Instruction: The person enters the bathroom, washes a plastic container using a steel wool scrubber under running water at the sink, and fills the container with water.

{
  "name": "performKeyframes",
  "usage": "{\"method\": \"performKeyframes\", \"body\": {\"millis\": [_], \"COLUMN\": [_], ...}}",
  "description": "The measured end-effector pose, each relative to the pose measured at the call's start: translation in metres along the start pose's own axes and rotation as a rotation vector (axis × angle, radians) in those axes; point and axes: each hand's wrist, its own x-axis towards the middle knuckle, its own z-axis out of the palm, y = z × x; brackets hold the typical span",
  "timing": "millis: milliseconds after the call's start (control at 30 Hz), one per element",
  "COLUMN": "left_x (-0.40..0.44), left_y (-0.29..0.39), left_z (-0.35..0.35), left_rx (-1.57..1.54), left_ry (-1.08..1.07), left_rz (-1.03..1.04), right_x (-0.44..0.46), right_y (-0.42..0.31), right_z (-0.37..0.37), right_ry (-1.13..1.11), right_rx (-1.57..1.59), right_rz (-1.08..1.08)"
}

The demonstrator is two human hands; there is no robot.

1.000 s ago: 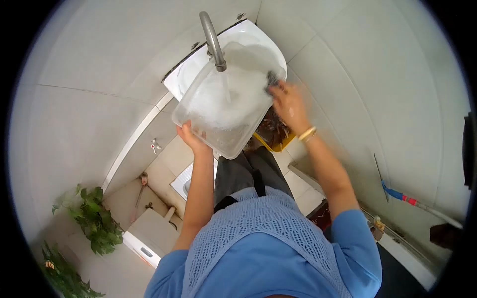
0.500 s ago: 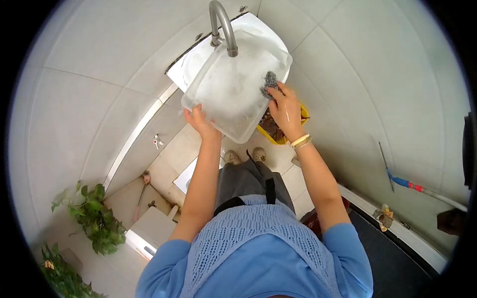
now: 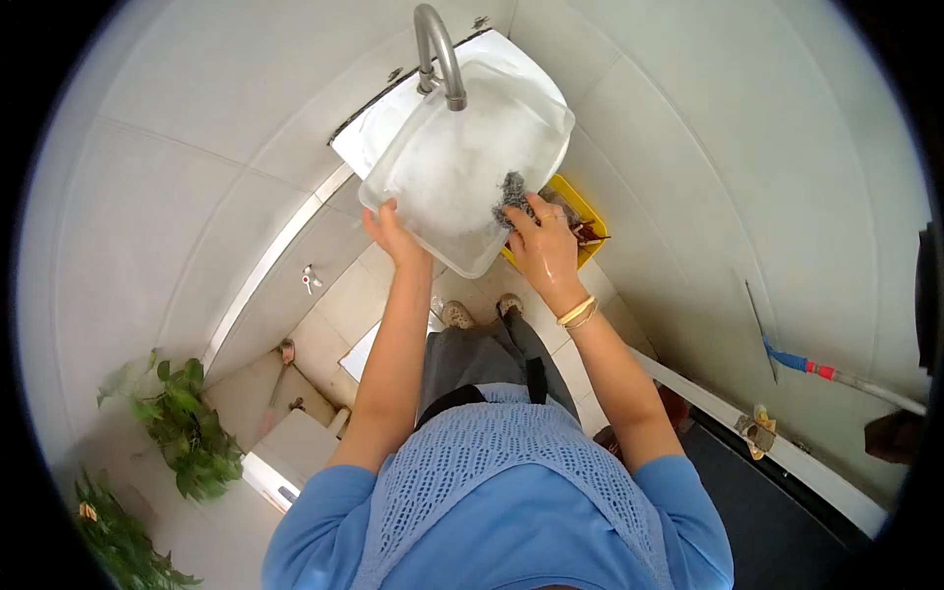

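A translucent plastic tub (image 3: 452, 162) with cloudy, soapy water inside rests tilted over the white sink (image 3: 359, 136). My left hand (image 3: 393, 234) grips the tub's lower left rim, fingers curled over the edge. In my right hand (image 3: 544, 248) is a dark grey steel wool scrubber (image 3: 512, 201), pressed against the inside of the tub near its right wall. Above the tub arches a metal faucet (image 3: 447, 59), its spout over the water.
Below my right hand stands a yellow bin (image 3: 580, 202) with mixed items in it. A small wall tap (image 3: 312, 279) is at the left. Leafy plants (image 3: 187, 428) stand at lower left, and a pole with blue and red bands (image 3: 801, 362) leans at the right.
My right hand and the scrubber have moved down and left along the tub's right side, towards its near corner. The left hand keeps its grip, shifting only slightly.
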Motion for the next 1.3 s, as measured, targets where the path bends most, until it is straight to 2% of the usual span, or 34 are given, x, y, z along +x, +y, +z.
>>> {"method": "performKeyframes", "body": {"millis": [33,100,167,233,300,367,433,467,533,567,667,800,833,867,933,1000,1133,1200,1300], "left_x": [-0.002,-0.007,-0.002,0.019,0.018,0.015,0.013,0.011,0.008,0.008,0.007,0.007,0.010,0.010,0.008,0.008,0.013,0.014,0.011], "left_y": [0.005,0.014,0.009,-0.006,-0.005,-0.003,0.000,0.001,0.001,0.001,0.001,-0.002,-0.004,-0.005,-0.001,-0.003,-0.008,-0.012,-0.016], "left_z": [-0.001,0.003,0.001,-0.007,-0.008,-0.010,-0.012,-0.013,-0.010,-0.009,-0.007,-0.007,-0.005,-0.002,-0.003,-0.003,-0.005,-0.007,-0.009], "left_rx": [0.042,0.034,0.025,-0.111,-0.076,-0.046,0.044,0.035,0.072,0.062,0.096,0.029,0.019,0.007,0.049,0.028,0.034,-0.034,-0.139], "left_ry": [0.027,0.003,-0.012,-0.163,-0.147,-0.121,-0.070,-0.050,0.012,0.028,0.037,0.032,0.019,0.027,0.018,0.033,0.034,0.020,0.020], "left_rz": [-0.076,-0.056,-0.045,0.067,0.066,0.072,-0.045,-0.029,-0.047,-0.035,-0.037,0.036,0.076,0.076,0.113,0.112,0.148,0.113,0.094], "right_x": [-0.001,-0.003,-0.009,0.018,0.067,0.127,0.174,0.177,0.180,0.183,0.172,0.139,0.126,0.115,0.113,0.134,0.126,0.109,0.099], "right_y": [-0.005,-0.020,-0.040,-0.025,0.001,0.037,0.071,0.078,0.092,0.088,0.079,0.115,0.115,0.101,0.046,-0.018,-0.027,-0.030,-0.037], "right_z": [0.004,0.001,-0.017,-0.026,-0.023,0.005,0.046,0.067,0.111,0.129,0.194,0.266,0.273,0.259,0.210,0.146,0.143,0.143,0.132], "right_ry": [-0.050,-0.095,-0.297,-0.360,-0.326,-0.201,-0.368,-0.373,-0.489,-0.489,-0.651,-0.772,-0.735,-0.596,-0.459,-0.811,-0.763,-0.743,-0.847], "right_rx": [-0.031,-0.063,0.078,0.136,0.138,0.057,-0.023,-0.009,-0.281,-0.273,-0.521,-0.376,-0.319,-0.062,0.207,-0.046,-0.062,0.032,0.077], "right_rz": [-0.045,-0.101,-0.248,-0.266,-0.159,-0.181,-0.077,-0.101,-0.110,-0.131,0.224,-0.156,-0.244,-0.346,-0.435,-0.568,-0.638,-0.802,-0.764]}}
